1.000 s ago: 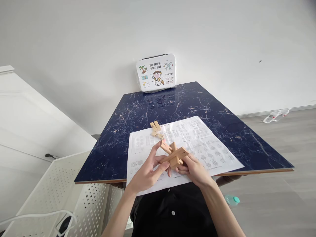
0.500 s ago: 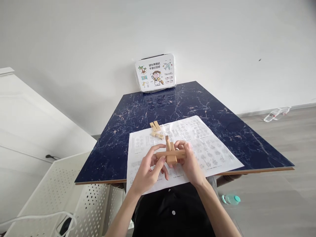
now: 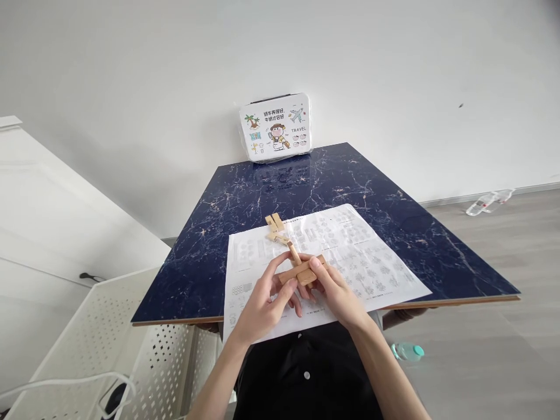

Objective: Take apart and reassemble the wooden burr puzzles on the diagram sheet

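Several wooden puzzle pieces, crossed into one wooden burr puzzle [image 3: 292,273], are held between my hands above the printed sheet. My left hand [image 3: 268,297] grips its left end, thumb at the front and fingers behind. At the other side my right hand [image 3: 336,290] is closed on it, with the thumb pressed over the top of the crossing bars. One bar points away toward the far side of the sheet. Loose wooden pieces [image 3: 275,222] lie at the sheet's far edge, and a notched piece [image 3: 278,238] is just in front of them. Fingers hide part of the puzzle's underside.
The printed sheet [image 3: 385,271] covers the near part of the dark blue marbled table [image 3: 324,181]. A white cartoon case [image 3: 276,127] leans on the wall at the back. Left stands a perforated white cabinet [image 3: 87,326]; a bottle [image 3: 408,352] lies on the floor right.
The wooden puzzle has been turned and tilted, its right end now higher. My right thumb has moved onto the front and top of the bars. The loose pieces lie as before.
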`<action>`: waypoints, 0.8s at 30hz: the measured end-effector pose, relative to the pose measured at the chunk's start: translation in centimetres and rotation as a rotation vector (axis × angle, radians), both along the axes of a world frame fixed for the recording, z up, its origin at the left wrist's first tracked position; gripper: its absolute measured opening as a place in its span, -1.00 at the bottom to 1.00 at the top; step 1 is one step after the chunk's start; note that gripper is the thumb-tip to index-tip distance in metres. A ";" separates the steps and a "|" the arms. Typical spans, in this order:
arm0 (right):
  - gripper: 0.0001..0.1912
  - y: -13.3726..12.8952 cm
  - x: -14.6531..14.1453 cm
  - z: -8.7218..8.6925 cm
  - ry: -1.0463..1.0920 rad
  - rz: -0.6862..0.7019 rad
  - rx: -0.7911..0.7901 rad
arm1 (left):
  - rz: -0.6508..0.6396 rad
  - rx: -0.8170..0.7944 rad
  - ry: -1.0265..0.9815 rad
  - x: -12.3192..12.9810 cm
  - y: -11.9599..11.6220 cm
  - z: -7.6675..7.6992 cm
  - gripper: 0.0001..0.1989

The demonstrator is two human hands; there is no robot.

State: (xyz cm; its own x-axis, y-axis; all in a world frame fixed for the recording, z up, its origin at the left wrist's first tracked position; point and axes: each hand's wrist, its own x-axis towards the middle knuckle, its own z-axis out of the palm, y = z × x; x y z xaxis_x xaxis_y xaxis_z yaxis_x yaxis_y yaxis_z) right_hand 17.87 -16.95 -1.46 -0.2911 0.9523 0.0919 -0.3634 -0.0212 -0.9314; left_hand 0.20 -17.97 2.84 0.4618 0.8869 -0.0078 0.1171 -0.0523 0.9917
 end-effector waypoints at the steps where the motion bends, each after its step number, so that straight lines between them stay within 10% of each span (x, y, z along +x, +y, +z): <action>1: -0.48 0.0 0.1 0.0 0.017 0.010 -0.001 | -0.004 -0.001 0.003 -0.1 0.0 0.1 -0.45; 14: -0.57 0.0 -0.3 -0.5 0.015 -0.066 0.062 | 0.063 0.030 0.090 -0.6 0.0 1.2 -0.53; 24: -0.56 -0.3 -0.4 0.3 -0.276 -0.041 0.121 | 0.104 0.334 0.462 -3.1 0.3 0.9 -0.06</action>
State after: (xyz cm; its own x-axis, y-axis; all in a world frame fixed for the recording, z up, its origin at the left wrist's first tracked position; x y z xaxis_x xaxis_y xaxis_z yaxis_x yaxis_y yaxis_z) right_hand 17.44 -17.27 -1.17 -0.2828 0.9506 0.1280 -0.0945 0.1052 -0.9900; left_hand -2.89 -17.63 3.77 0.3870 0.9166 0.1005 0.5550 -0.3186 0.7684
